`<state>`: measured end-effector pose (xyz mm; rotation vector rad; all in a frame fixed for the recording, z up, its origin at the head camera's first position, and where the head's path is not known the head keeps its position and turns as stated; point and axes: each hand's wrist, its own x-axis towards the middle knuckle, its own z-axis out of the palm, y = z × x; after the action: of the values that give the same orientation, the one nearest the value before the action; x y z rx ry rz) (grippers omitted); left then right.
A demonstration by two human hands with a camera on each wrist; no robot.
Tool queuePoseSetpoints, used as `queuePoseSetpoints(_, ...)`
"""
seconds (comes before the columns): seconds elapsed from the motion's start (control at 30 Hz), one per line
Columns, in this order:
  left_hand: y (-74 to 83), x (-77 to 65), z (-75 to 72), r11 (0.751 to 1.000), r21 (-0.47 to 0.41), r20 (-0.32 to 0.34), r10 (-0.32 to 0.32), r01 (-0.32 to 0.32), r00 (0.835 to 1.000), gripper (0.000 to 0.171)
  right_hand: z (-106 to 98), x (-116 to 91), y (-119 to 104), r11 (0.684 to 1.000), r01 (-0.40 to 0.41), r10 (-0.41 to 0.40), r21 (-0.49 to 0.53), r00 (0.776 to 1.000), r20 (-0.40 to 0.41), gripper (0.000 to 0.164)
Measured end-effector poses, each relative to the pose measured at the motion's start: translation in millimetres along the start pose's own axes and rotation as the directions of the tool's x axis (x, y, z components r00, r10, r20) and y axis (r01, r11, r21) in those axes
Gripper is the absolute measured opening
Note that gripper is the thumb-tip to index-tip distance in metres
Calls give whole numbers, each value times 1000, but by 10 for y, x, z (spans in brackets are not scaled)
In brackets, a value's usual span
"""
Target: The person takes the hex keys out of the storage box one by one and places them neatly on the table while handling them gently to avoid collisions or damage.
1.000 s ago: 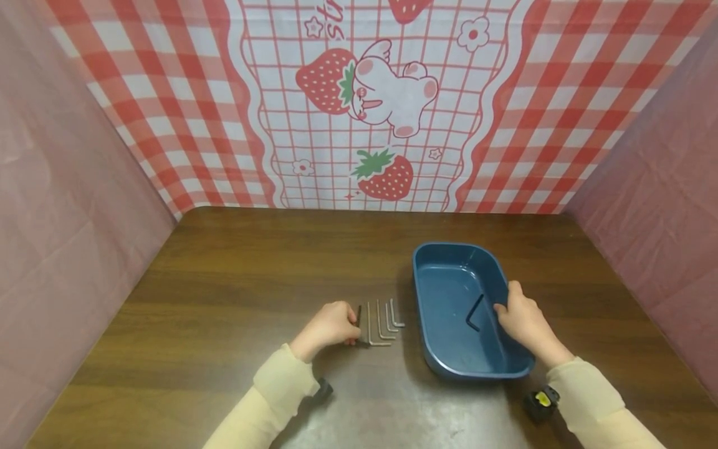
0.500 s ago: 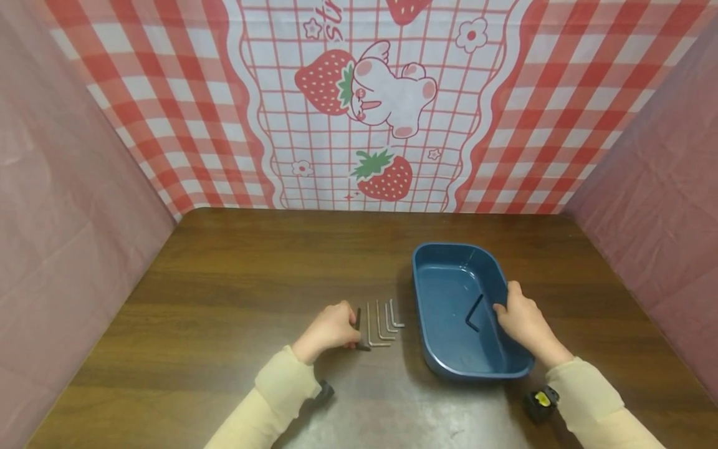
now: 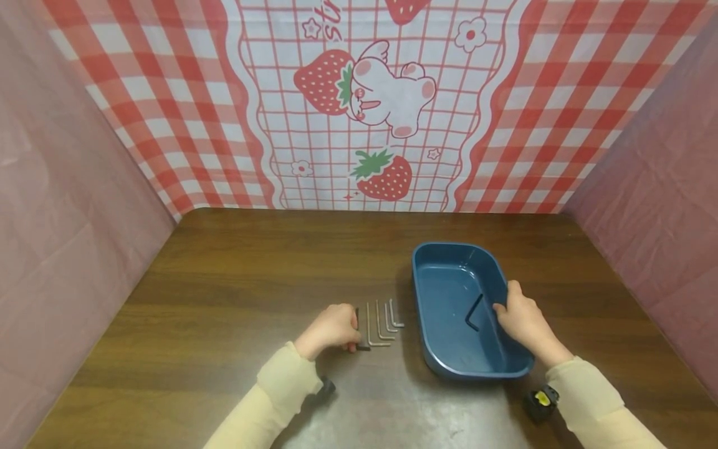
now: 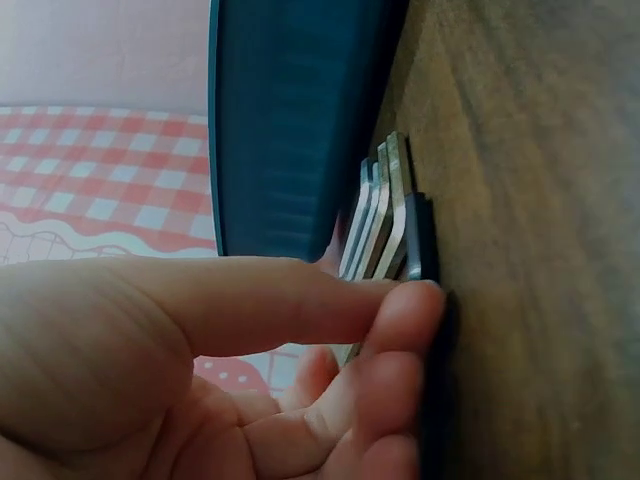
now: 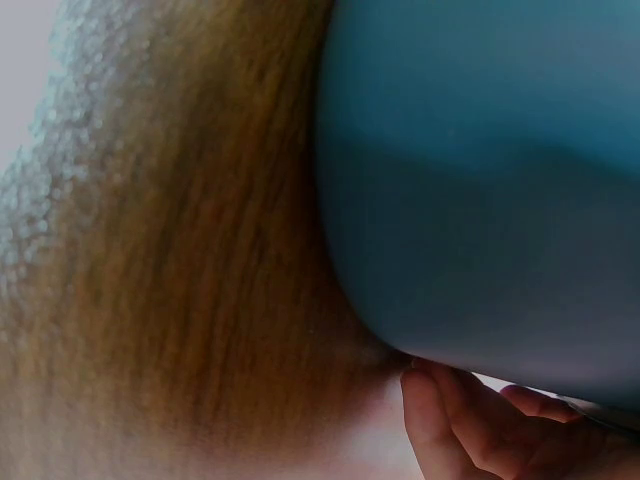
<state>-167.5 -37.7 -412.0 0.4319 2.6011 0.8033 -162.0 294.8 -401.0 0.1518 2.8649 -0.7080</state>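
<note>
My left hand (image 3: 333,327) is low over the table, thumb and fingertips pinching a black hex key (image 3: 364,348). Its short arm points right, and the fingers hide part of the long arm. In the left wrist view this key (image 4: 425,235) lies close along the wood beside several silver hex keys (image 4: 385,215). From above, the silver keys (image 3: 379,345) form a graded row, bends toward me. A deep blue plastic bin (image 3: 443,287) stands to their right, with another black hex key (image 3: 473,308) inside. My right hand (image 3: 524,321) grips the bin's right wall, thumb over the rim.
A brown wood-grain table (image 3: 258,268) carries everything. Red-checked strawberry cloth (image 3: 387,112) hangs behind it, with pink cloth (image 3: 650,156) at both sides. A black wrist camera (image 3: 541,402) hangs below the right sleeve, near the bin's front corner.
The black hex key at my left fingertips has shifted slightly toward me and left, away from the silver row. My right hand and the bin have stayed put.
</note>
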Motion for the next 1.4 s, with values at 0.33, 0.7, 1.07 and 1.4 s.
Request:
queuePoseSetpoints(0.33, 210, 48, -62, 993, 114, -91, -1, 11, 996, 39, -18, -9, 27, 1000, -1, 1, -4, 1000, -10, 54)
queuePoseSetpoints(0.7, 778, 174, -119, 976, 213, -106, 64, -40, 992, 44, -9, -12, 50, 1000, 6, -6, -3, 1000, -15, 54)
queuePoseSetpoints(1.07, 1343, 385, 37, 912, 369, -106, 232, -178, 967, 36, -9, 7, 25, 1000, 1, -1, -7, 1000, -14, 57)
queuePoseSetpoints(1.4, 1536, 615, 293, 916, 355, 28, 192, -190, 981, 34, 25, 15, 13, 1000, 17, -18, -22, 999, -47, 55)
